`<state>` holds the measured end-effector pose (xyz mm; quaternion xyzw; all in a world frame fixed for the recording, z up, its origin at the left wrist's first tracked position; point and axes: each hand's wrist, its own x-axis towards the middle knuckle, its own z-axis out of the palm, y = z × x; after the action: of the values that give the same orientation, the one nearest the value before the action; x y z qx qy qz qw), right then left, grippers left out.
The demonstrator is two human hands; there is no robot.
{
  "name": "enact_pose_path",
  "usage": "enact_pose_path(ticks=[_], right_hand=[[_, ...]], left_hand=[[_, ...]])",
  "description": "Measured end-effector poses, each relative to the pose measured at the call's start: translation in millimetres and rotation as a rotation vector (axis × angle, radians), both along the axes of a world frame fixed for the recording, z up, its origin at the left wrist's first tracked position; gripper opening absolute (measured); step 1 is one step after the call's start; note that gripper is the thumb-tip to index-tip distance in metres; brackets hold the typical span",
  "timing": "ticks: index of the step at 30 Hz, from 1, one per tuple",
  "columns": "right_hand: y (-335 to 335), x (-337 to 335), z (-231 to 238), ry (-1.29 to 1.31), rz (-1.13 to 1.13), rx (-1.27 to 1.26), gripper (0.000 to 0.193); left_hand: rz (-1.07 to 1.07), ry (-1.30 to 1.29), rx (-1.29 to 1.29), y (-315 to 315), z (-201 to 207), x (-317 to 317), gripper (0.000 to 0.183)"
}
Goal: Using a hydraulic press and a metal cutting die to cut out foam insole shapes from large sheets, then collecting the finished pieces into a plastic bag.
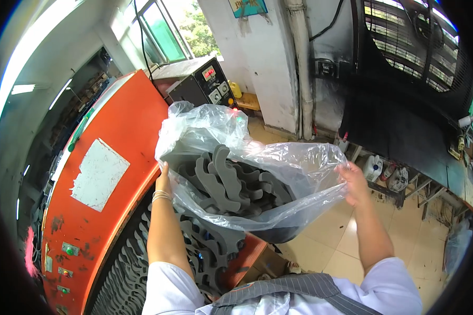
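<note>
Between my hands spreads a large clear plastic bag (299,205), its mouth pulled wide. Inside lie several dark grey wavy foam-like pieces (223,181), heaped on one another. My left hand (164,176) grips the bag's rim on the left, close to the orange machine; its fingers are partly hidden by the plastic. On the right, my right hand (353,184) pinches the opposite edge of the rim. More wavy grey pieces (207,252) lie below the bag, beside my left forearm.
An orange machine (142,121) with push buttons stands at the left, rows of grey pieces (123,273) along its side. Behind the bag is a black control box (205,84) with dials. A dark workbench (404,142) is at the right, with a white jug (372,168) under it.
</note>
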<state>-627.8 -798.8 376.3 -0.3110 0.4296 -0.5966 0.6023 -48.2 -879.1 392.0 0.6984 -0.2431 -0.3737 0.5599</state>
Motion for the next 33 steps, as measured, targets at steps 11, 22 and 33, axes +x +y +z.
enact_pose_path(ticks=[11, 22, 33], right_hand=[[55.2, -6.0, 188.1, 0.006, -0.248, -0.719, 0.023], [40.4, -92.4, 176.2, 0.105, -0.206, -0.709, 0.008], [46.3, -182.8, 209.4, 0.425, -0.914, -0.622, 0.021]], left_hand=[[-0.046, -0.129, -0.430, -55.8, 105.0, 29.1, 0.030], [-0.471, 0.489, -0.764, -3.1, 167.2, -61.6, 0.039], [-0.592, 0.157, -0.793, -57.6, 219.7, -105.0, 0.035]])
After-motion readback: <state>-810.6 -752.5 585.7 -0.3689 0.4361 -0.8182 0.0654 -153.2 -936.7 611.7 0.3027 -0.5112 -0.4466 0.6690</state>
